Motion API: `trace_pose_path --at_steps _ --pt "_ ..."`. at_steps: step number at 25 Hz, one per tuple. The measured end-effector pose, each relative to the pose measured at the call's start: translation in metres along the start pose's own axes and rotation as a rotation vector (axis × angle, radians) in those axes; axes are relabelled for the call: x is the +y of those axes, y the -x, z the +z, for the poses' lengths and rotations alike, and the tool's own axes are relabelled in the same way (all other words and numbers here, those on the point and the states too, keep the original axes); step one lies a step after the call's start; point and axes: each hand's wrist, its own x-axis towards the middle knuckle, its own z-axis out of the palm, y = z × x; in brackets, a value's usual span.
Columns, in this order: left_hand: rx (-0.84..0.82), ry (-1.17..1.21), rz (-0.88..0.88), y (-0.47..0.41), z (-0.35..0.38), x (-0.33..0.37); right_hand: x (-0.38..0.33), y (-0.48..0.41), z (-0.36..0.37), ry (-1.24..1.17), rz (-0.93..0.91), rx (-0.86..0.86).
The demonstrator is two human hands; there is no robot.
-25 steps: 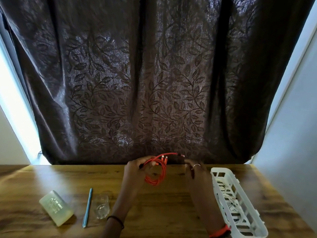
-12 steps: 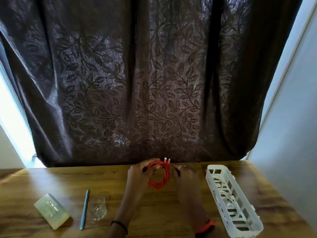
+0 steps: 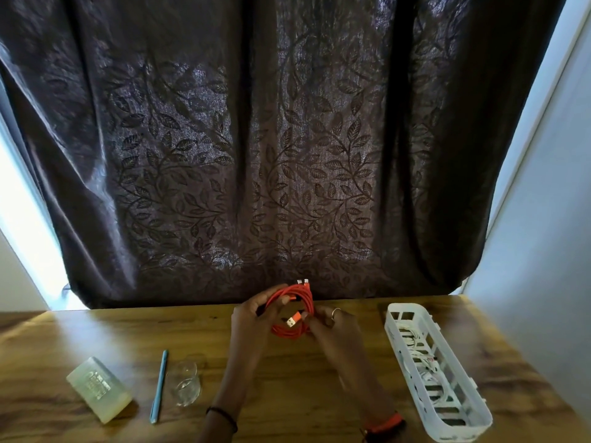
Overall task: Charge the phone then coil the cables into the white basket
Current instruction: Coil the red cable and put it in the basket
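Centre frame, above worktop (image 3: 287,394): left hand (image 3: 252,318) and right hand (image 3: 332,327) both curl round the coiled orange cable (image 3: 305,298), loop upright, plug ends (image 3: 302,282) pointing up-frame (USB plug (image 3: 291,321) points lower left); white basket (image 3: 392,338) lower right, long axis near-vertical.

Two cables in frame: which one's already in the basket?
The white cable, lying inside the white basket. The orange cable is coiled but gripped by the left hand and right hand, outside it.
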Motion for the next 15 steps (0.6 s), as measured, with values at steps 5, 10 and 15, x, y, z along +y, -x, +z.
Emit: trace_pose_path --at_steps 5,10,15 --pt "0.004 -0.019 -0.022 0.003 0.000 -0.015 0.002 -0.002 0.000 -0.258 0.116 -0.027" --pt "0.060 -0.043 -0.010 0.005 0.005 -0.026 0.000 -0.004 0.002 -0.690 0.207 -0.178" --pt "0.043 -0.130 0.058 0.005 0.006 -0.019 0.003 -0.006 0.009 -0.359 0.048 -0.087"
